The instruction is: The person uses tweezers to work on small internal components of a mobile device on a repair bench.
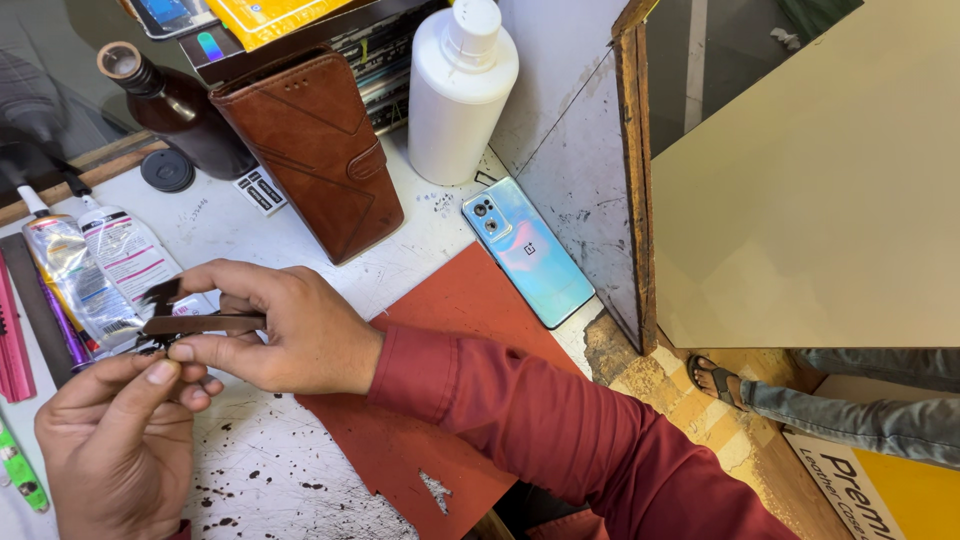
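Observation:
My right hand [285, 330], in a dark red sleeve, pinches a thin dark brown strip [200, 323], held level over the white worktop [260, 470]. My left hand [115, 440] is just below it, fingertips curled together and touching the strip's left end, where a small dark scrap shows. A red leather sheet [440, 300] with a small cut-out lies under my right forearm. A light blue phone [527, 250] lies face down beyond the sheet.
A brown leather wallet case [315, 150] leans against stacked boxes. A white bottle [460, 90] and a dark brown bottle [180, 110] stand at the back. Glue tubes [90, 280] lie at left. A wooden-edged panel [630, 180] bounds the right; another person's sandalled foot [715, 378] is on the floor.

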